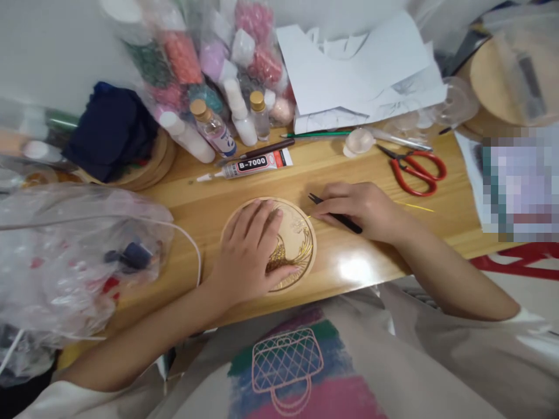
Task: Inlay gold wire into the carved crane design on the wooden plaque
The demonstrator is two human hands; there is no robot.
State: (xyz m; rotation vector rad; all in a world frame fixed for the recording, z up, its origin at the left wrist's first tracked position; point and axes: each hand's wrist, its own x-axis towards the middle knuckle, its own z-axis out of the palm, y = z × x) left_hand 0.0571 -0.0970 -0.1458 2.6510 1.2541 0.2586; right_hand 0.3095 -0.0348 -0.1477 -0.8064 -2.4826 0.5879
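"Where does the round wooden disc [297,240] lie?"

"On the desk [196,201], directly under the left hand [247,244], so that one is nearer. The right hand [371,210] sits just beyond the disc's right rim."

"What are the hands doing?"

"The left rests flat across the disc, fingers extended, gripping nothing. The right is closed around black tweezers [348,222]."

"And the long axis?"

"The disc is round, so it has none. The tweezers slant, tips pointing left and away from the person, apart from the rim."

"Any thread?"

"A yellow strand [417,206] lies right of the right hand, and a bit of yellow shows between that hand and the disc. Whether they join, I can't tell."

"Count the rest."

"One disc, one pair of tweezers, one red-handled cutting tool [402,156] beyond the right hand, and one glue tube [255,165] beyond the disc."
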